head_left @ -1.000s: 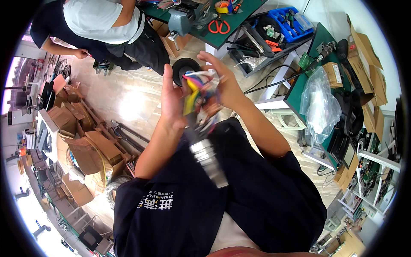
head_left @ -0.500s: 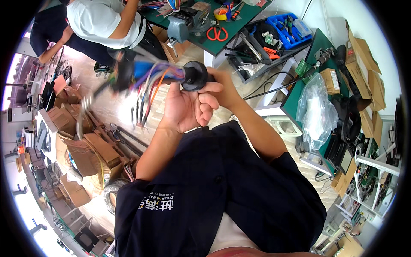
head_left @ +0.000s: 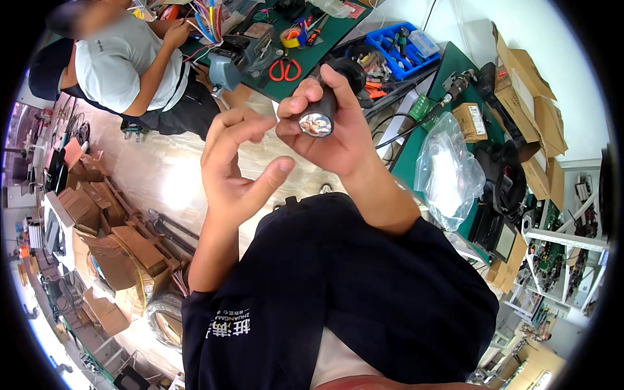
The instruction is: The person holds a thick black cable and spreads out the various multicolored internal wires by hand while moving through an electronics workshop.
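My right hand [head_left: 351,133] is wrapped round a thick black cable [head_left: 322,104], held up in front of my chest. Its cut end faces me and shows several bright copper-coloured cores. A wide black round part [head_left: 350,73] sits behind it, partly hidden by my fingers. To the left, my left hand [head_left: 234,172] is raised with thumb and fingers apart, holding nothing. Its fingertips come close to the right hand without visibly touching the cable. The coloured wires seen earlier are out of sight, hidden if still attached.
A green workbench [head_left: 263,81] carries red-handled scissors [head_left: 285,69], yellow tape [head_left: 292,39] and a vise [head_left: 224,70]. A co-worker in a white shirt [head_left: 123,68] holds coloured wires there. At right are a blue tool tray [head_left: 403,55], a plastic bag [head_left: 448,175] and cardboard boxes [head_left: 471,122]; boxes [head_left: 136,250] pile at left.
The cable has turned so its cut end faces me, and its blurred coloured wires have gone from sight. My left hand has come off it and opened. The view has shifted slightly.
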Demonstrator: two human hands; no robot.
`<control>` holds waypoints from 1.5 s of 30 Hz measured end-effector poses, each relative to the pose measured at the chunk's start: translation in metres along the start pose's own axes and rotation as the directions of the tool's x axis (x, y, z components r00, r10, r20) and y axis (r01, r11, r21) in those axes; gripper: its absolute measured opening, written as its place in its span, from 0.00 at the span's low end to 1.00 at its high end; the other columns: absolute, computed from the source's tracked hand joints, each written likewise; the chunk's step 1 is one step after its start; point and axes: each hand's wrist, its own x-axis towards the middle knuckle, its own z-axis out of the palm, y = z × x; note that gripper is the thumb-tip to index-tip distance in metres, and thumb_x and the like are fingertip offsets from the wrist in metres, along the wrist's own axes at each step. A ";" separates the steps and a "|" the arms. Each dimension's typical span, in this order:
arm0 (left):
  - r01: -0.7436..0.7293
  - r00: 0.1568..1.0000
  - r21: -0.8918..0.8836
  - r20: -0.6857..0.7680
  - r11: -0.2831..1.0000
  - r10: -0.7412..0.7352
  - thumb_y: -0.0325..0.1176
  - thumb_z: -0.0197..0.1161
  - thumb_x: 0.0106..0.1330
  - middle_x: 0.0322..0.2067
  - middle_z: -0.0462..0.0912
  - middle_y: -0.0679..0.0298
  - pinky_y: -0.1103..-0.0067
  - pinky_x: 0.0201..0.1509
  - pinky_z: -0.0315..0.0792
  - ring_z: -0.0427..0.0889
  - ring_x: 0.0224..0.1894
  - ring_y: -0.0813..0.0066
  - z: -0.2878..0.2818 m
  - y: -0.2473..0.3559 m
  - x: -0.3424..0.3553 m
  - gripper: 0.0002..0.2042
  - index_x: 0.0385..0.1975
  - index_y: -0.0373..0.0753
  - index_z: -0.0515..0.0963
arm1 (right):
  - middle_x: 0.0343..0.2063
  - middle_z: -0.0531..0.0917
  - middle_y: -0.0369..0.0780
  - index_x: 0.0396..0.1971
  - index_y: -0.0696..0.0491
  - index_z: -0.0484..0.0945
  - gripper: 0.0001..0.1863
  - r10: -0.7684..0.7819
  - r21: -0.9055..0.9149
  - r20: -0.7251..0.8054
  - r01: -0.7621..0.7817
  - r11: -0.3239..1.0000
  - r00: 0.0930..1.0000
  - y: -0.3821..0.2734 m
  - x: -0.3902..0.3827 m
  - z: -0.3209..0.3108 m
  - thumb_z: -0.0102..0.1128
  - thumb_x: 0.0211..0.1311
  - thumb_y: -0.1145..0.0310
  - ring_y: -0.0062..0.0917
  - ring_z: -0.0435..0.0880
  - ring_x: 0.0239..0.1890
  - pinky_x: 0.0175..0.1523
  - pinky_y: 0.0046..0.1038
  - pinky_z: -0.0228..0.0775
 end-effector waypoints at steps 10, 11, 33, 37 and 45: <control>-0.105 0.994 0.063 -0.030 0.993 0.107 0.31 0.79 0.46 0.46 0.77 0.54 0.73 0.51 0.74 0.80 0.47 0.63 0.087 0.011 0.033 0.22 0.41 0.35 0.79 | 0.29 0.82 0.30 0.29 0.49 0.81 0.18 0.035 0.085 0.092 -0.043 0.995 0.995 -0.049 -0.034 -0.008 0.50 0.69 0.52 0.21 0.79 0.34 0.37 0.28 0.68; -0.097 0.995 0.068 -0.026 0.993 0.099 0.30 0.79 0.46 0.46 0.77 0.54 0.73 0.50 0.74 0.81 0.47 0.64 0.093 0.011 0.034 0.22 0.41 0.35 0.79 | 0.29 0.82 0.30 0.29 0.49 0.80 0.18 0.025 0.106 0.088 -0.034 0.994 0.996 -0.053 -0.037 -0.009 0.50 0.69 0.52 0.21 0.79 0.33 0.37 0.28 0.68; -0.011 0.981 0.176 -0.188 0.984 0.044 0.29 0.75 0.49 0.45 0.79 0.54 0.66 0.56 0.68 0.74 0.53 0.58 0.157 0.012 0.038 0.19 0.41 0.34 0.76 | 0.32 0.83 0.33 0.30 0.49 0.82 0.17 0.227 0.287 0.195 -0.277 0.917 0.954 -0.098 -0.041 -0.038 0.52 0.67 0.52 0.24 0.81 0.37 0.38 0.31 0.70; 0.148 0.969 -0.104 -0.182 0.984 -0.165 0.29 0.70 0.53 0.47 0.78 0.54 0.65 0.62 0.63 0.68 0.60 0.58 0.159 0.014 0.031 0.19 0.43 0.35 0.71 | 0.33 0.82 0.33 0.30 0.49 0.82 0.17 0.259 0.312 0.196 -0.310 0.898 0.946 -0.094 -0.040 -0.038 0.53 0.67 0.53 0.25 0.81 0.39 0.39 0.32 0.72; 0.206 0.954 -0.342 -0.137 0.917 -0.266 0.26 0.67 0.54 0.50 0.74 0.53 0.68 0.64 0.63 0.68 0.61 0.63 0.163 0.008 0.024 0.19 0.44 0.36 0.68 | 0.33 0.82 0.34 0.30 0.49 0.81 0.16 0.216 0.228 0.145 -0.245 0.942 0.966 -0.095 -0.042 -0.044 0.53 0.67 0.53 0.26 0.81 0.39 0.43 0.35 0.74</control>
